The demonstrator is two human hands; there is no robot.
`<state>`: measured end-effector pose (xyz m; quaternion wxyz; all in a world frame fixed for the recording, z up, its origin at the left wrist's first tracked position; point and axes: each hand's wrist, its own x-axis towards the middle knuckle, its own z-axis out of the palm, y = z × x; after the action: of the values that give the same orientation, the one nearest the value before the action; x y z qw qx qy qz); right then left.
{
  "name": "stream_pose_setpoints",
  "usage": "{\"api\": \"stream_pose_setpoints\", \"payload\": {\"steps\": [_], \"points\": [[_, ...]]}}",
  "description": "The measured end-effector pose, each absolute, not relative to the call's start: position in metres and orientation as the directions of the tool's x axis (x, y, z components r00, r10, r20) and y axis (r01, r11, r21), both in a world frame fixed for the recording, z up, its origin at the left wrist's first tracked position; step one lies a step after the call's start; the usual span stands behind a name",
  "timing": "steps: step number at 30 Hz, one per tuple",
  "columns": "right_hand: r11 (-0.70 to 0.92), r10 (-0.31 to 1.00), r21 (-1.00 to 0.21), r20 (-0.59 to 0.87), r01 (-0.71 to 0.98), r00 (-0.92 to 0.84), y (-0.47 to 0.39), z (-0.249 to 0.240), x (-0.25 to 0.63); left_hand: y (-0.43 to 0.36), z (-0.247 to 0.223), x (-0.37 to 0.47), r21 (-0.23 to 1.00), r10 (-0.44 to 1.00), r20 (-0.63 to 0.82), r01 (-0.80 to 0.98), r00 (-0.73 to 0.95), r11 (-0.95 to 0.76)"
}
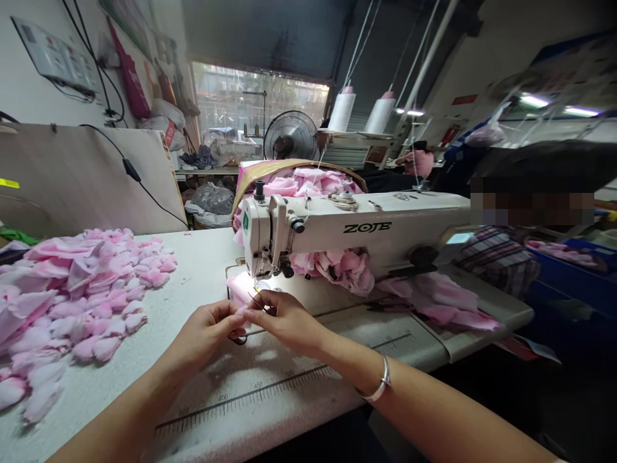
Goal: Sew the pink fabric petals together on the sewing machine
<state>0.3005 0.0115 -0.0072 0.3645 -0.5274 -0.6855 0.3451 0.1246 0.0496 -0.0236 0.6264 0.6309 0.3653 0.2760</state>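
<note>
My left hand (209, 331) is closed, pinching a small pink fabric piece (242, 313) just in front of the sewing machine (357, 225). Close beside it, my right hand (289, 321) is also closed, its thumb and finger meeting the same fabric. Small dark scissors (238, 339) show partly around my right fingers, with a loop below the hands and thin tips near the lit needle area. My fingers hide most of them. More pale pink cloth (236, 289) lies by the presser foot, left of the needle.
A heap of pink padded pieces (101, 289) covers the table's left side. Pink fabric (337, 270) sits beneath the machine arm and more (438, 299) lies at right. Behind stands a filled basket (241, 193). A person in a plaid sleeve (501, 257) is at right.
</note>
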Motion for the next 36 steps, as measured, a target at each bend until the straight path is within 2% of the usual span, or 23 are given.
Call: {"api": "stream_pose_setpoints", "payload": {"steps": [4,10,15,21,28,36], "points": [[0.297,0.953,-0.795,0.209,0.529,-0.221,0.011,-0.006,0.307,0.051,-0.025,0.125,0.991,0.81,-0.132,0.083,0.571,0.103],[0.259,0.965,-0.713,0.161,0.651,-0.208,0.006,-0.001,0.321,0.056,-0.031,0.122,0.974,0.796,-0.181,-0.009,0.577,0.228],[0.315,0.945,-0.734,0.185,0.602,-0.269,0.002,-0.001,0.325,0.058,-0.038,0.121,0.953,0.769,-0.204,-0.057,0.606,0.298],[0.272,0.951,-0.796,0.135,0.54,-0.279,0.001,0.0,0.321,0.059,-0.038,0.122,0.968,0.783,-0.186,-0.026,0.593,0.25],[0.351,0.934,-0.688,0.213,0.635,-0.286,-0.002,0.0,0.319,0.058,-0.038,0.123,0.98,0.802,-0.171,0.016,0.572,0.197],[0.338,0.941,-0.626,0.227,0.703,-0.25,-0.001,-0.002,0.321,0.058,-0.039,0.123,0.984,0.805,-0.167,0.041,0.569,0.175]]}}
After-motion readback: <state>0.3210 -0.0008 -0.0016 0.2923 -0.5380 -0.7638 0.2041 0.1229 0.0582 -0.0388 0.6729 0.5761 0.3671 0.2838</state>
